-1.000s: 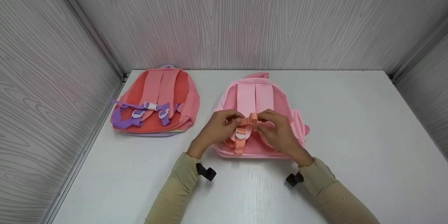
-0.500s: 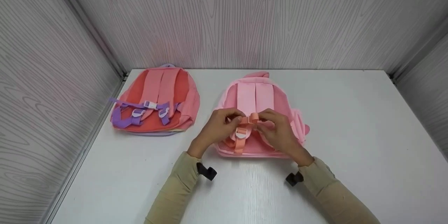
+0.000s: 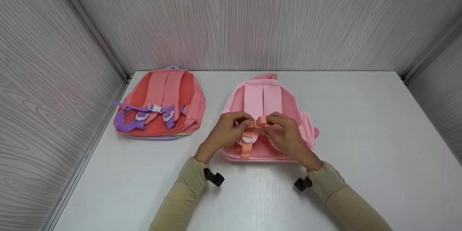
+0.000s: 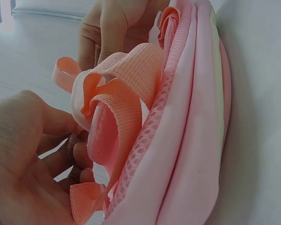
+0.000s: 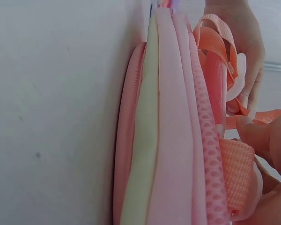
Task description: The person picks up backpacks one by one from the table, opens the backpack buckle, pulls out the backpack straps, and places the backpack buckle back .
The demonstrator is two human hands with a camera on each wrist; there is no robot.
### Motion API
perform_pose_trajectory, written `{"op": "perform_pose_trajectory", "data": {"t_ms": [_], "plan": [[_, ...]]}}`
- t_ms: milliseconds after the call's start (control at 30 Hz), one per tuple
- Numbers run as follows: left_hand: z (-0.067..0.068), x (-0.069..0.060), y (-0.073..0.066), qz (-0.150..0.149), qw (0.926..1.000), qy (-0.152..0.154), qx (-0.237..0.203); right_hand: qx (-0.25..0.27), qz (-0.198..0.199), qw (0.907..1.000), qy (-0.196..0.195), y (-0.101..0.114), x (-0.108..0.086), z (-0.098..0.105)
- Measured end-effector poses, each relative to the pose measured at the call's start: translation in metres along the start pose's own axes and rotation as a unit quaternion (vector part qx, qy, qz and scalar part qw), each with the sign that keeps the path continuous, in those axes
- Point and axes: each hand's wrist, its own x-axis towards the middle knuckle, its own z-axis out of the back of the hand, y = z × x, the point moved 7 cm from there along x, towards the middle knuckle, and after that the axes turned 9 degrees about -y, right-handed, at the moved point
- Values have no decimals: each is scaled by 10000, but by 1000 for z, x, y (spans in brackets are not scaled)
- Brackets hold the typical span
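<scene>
A pink backpack lies with its shoulder-strap side up on the white table. Over its middle, an orange webbing strap stretches between the two hands, and a small white fitting shows on it. My left hand pinches the left part of the strap between thumb and fingers. Pinching it from the other side is my right hand, where the webbing forms a loop. Below the left fingers sits a white slide buckle. In the right wrist view, the right thumb and fingers close on the webbing; the fitting is partly hidden.
To the left lies a coral backpack with purple webbing and white buckles, also back side up. Grey wood-grain panels rise behind and on both sides of the white table.
Both hands stay nearly where they were, still holding the orange strap. The fingers have shifted only slightly. Neither backpack has visibly moved on the table.
</scene>
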Motion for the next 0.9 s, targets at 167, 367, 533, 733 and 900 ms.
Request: {"op": "perform_pose_trajectory", "data": {"t_ms": [167, 367, 533, 733, 900], "plan": [[-1, 1, 0, -61, 10000, -24, -2, -56, -19, 10000, 17, 0, 0, 0], [-1, 0, -2, 1, 10000, -4, -2, 10, 51, 10000, -29, 2, 0, 0], [-1, 0, -2, 41, 10000, -39, -8, 17, 136, 9999, -44, 2, 0, -1], [0, 0, -3, -27, 10000, -47, -37, -17, 72, 10000, 32, 1, 0, -1], [4, 0, -5, -58, 10000, -40, 34, -90, 89, 9999, 70, 2, 1, 0]]}}
